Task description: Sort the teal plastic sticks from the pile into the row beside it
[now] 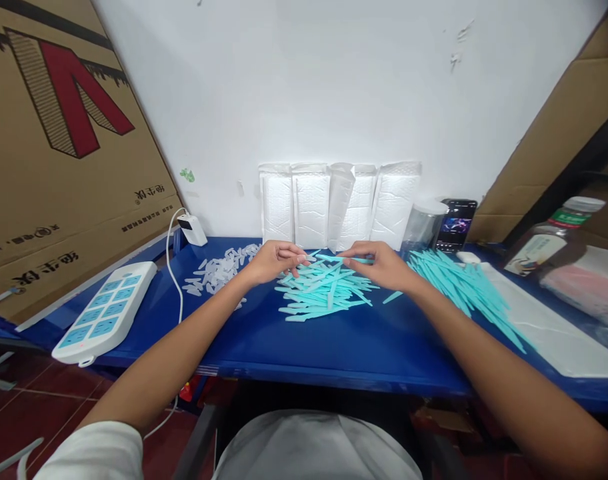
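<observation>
My right hand (374, 261) is closed in a pinch on a slim teal eyebrow razor (330, 258), whose far end points left toward my other hand. My left hand (278, 262) has its fingertips pinched at a small translucent blade cap (310, 257), close to the razor's tip; whether the two touch is hard to tell. Below both hands lies a loose pile of teal razors (329, 293) on the blue table (284, 350). Beside my left wrist spreads a heap of translucent caps (221, 270), partly hidden by the arm.
More teal razors (464, 287) lie right of my right forearm, partly on a white sheet (559, 327). White padded envelopes (311, 207) lean on the wall. A jar (424, 223), a phone (457, 225) and a brown bottle (551, 240) stand right; a power strip (107, 310) lies left.
</observation>
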A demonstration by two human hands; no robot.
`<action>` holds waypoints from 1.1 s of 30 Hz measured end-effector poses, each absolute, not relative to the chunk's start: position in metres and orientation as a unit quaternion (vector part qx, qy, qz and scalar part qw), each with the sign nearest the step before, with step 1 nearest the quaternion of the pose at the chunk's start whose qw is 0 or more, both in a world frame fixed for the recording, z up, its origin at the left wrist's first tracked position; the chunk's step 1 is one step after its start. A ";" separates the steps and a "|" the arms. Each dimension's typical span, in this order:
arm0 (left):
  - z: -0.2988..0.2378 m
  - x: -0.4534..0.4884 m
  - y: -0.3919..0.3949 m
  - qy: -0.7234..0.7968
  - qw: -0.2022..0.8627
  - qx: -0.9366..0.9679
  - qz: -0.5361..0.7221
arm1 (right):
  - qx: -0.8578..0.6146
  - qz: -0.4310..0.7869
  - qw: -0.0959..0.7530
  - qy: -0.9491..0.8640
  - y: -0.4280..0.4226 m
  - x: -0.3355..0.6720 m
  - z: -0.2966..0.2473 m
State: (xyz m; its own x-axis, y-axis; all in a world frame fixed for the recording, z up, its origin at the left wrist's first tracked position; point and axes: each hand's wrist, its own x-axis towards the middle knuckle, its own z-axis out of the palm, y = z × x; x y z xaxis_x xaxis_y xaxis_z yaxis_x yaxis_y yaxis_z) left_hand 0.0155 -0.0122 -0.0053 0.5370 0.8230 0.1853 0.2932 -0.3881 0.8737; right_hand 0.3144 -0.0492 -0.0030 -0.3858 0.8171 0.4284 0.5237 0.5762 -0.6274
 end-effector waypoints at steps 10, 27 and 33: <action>-0.012 0.023 -0.018 0.340 0.454 0.759 0.318 | -0.385 0.231 0.348 -0.823 -0.058 0.302 -0.005; -0.001 -0.018 0.011 0.487 -0.027 0.859 0.154 | -0.559 -0.057 0.266 -0.783 -0.024 0.349 -0.015; -0.003 -0.046 0.026 0.646 -0.054 0.757 -0.074 | -0.767 -0.044 0.020 -0.639 0.009 0.432 -0.037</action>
State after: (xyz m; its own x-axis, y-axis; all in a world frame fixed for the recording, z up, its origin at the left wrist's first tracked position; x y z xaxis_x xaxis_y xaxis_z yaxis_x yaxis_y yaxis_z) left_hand -0.0460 0.0257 -0.0028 0.1532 0.9873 -0.0420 0.9712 -0.1583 -0.1784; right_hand 0.4321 0.0091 -0.0369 0.1783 0.9796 0.0923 0.9831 -0.1813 0.0259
